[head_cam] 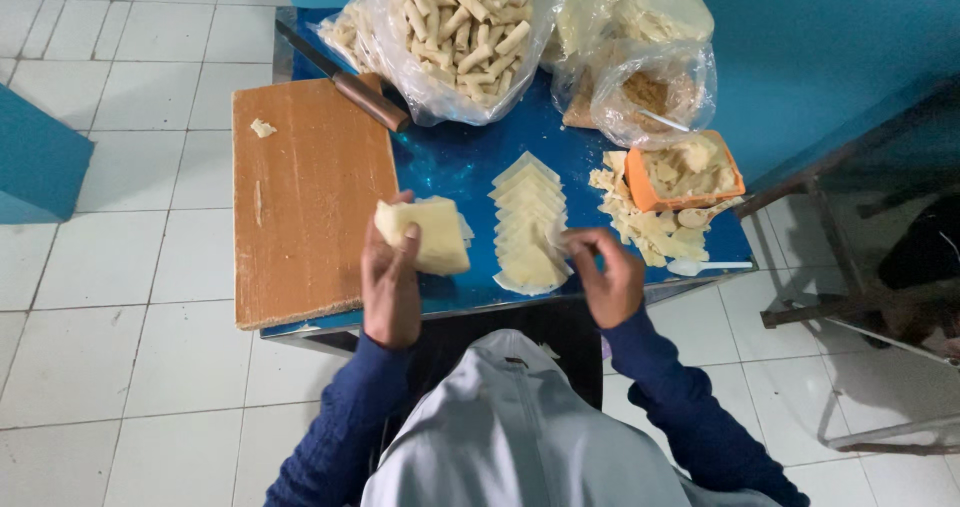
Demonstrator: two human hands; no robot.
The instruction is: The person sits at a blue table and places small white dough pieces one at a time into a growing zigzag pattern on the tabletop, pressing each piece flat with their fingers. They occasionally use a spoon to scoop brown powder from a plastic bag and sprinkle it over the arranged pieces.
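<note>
My left hand holds a stack of pale square dough wrappers over the front of a small blue table. My right hand pinches the near end of a row of overlapping wrappers laid out on the table. To the right of that row lies a loose pile of wrapper pieces.
A wooden cutting board covers the table's left side, with a knife at its far edge. Clear bags of rolled snacks sit at the back. An orange tub, a spoon and a white utensil lie right.
</note>
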